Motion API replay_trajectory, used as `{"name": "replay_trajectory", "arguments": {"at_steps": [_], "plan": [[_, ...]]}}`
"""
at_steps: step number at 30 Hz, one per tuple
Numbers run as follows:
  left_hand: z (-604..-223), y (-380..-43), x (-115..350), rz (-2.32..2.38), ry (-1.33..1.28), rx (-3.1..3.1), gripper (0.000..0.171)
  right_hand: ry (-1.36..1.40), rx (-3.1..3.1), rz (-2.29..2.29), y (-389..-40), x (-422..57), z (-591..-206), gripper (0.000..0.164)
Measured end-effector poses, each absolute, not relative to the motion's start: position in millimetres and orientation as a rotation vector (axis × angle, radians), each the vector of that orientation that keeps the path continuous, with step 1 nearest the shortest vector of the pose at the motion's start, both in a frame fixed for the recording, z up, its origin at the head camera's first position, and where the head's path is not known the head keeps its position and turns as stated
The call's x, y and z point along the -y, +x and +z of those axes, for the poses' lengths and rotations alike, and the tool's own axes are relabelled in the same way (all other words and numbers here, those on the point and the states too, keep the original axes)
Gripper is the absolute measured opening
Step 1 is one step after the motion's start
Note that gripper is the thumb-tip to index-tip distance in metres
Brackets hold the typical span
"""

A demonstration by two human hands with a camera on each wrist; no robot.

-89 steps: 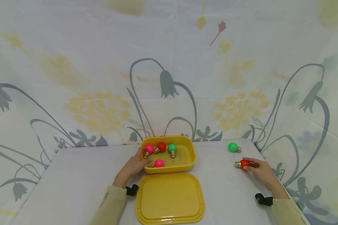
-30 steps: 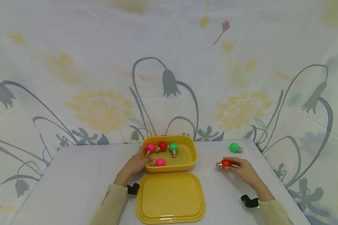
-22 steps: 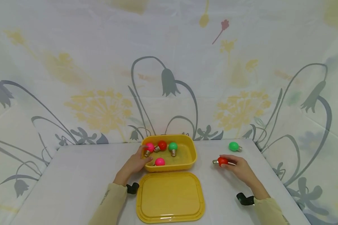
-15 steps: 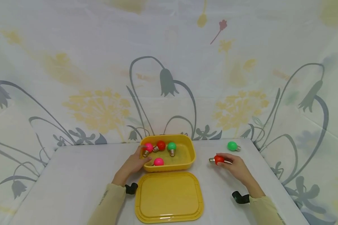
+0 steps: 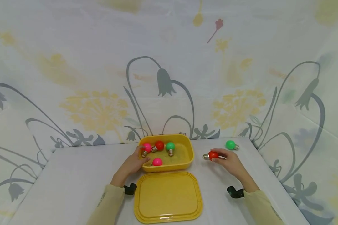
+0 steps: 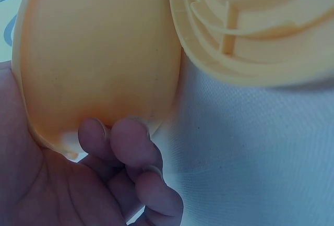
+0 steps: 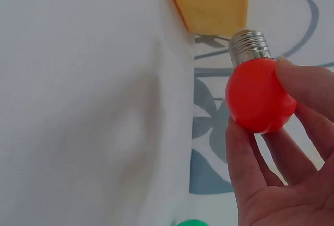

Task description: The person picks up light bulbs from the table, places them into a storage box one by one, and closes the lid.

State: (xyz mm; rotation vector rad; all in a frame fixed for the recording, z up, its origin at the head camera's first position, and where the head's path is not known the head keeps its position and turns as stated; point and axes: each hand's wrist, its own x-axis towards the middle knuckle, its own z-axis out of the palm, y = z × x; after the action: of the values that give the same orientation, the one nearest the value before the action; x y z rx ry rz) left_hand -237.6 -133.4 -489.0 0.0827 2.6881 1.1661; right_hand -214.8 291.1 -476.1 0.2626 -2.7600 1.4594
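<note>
The right hand (image 5: 230,162) slants in from the lower right of the head view, its thumb and fingertips pinching a red bulb (image 5: 213,155) by its round globe. The left hand (image 5: 131,163) comes from the lower left and grips the left end of a yellow box (image 5: 171,168), thumb over the rim near the front corner. The pinched bulb is raised above the tabletop (image 5: 81,178), right of the box and apart from it. Its metal screw cap points left, towards the box, and its long axis runs almost level across the head view. A loose green bulb (image 5: 230,144) lies beyond the right hand, its cap pointing right and slightly towards the person.
</note>
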Motion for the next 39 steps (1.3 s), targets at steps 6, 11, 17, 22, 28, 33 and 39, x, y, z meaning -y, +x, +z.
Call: {"name": "replay_trajectory", "arguments": {"at_steps": [6, 11, 17, 22, 28, 33, 39], "plan": [[-490, -238, 133, 1.169, 0.07, -2.679, 0.063, 0.277, 2.766, 1.488, -218, -285, -470, 0.044], [-490, -239, 134, 1.164, 0.079, -2.682, 0.065, 0.304, 2.76, 1.476, -222, -280, -465, 0.043], [-490, -239, 134, 1.16, 0.111, -2.697, 0.063, 0.357, 2.763, 1.486, -228, -274, -458, 0.042], [-489, -238, 135, 1.145, 0.141, -2.718, 0.061, 0.418, 2.759, 1.506, -232, -269, -452, 0.041], [-489, -237, 134, 1.158, 0.137, -2.712, 0.06, 0.436, 2.784, 1.488, -239, -261, -440, 0.041], [-488, -237, 134, 1.159, 0.134, -2.71, 0.061, 0.471, 2.798, 1.487, -246, -255, -435, 0.043], [-488, -238, 134, 1.155, 0.133, -2.71, 0.061, 0.5, 2.787, 1.49, -254, -249, -433, 0.042]]}}
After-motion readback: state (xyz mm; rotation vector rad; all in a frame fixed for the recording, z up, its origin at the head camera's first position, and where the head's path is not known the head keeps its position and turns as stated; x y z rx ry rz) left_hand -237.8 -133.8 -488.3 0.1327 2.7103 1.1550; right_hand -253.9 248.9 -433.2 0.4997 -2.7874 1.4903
